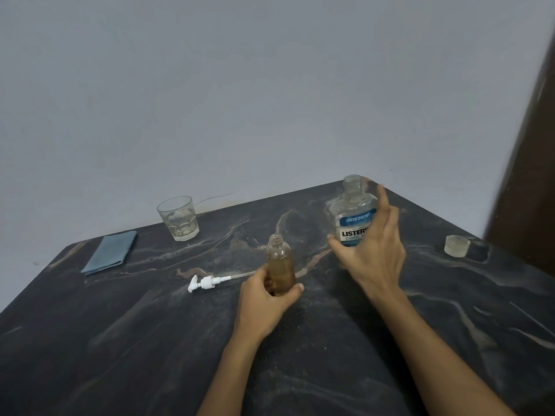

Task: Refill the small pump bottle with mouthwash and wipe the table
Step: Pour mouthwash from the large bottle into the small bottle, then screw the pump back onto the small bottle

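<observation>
A small clear bottle (280,262) with no pump stands upright mid-table, brownish liquid in its lower part. My left hand (267,298) grips it round the base. The white pump head (207,282) with its tube lies on the table just left of it. A clear mouthwash bottle (351,217) with a blue label stands uncapped at the back right. My right hand (372,244) is spread in front of it, fingers straight, thumb at the label's lower left; whether it touches the bottle I cannot tell. Its clear cap (457,246) sits at the far right.
A glass tumbler (178,219) stands at the back left near the wall. A folded blue cloth (109,252) lies left of it by the table's left edge. The dark marbled table (150,340) meets a grey wall; a brown door edge (528,175) rises on the right.
</observation>
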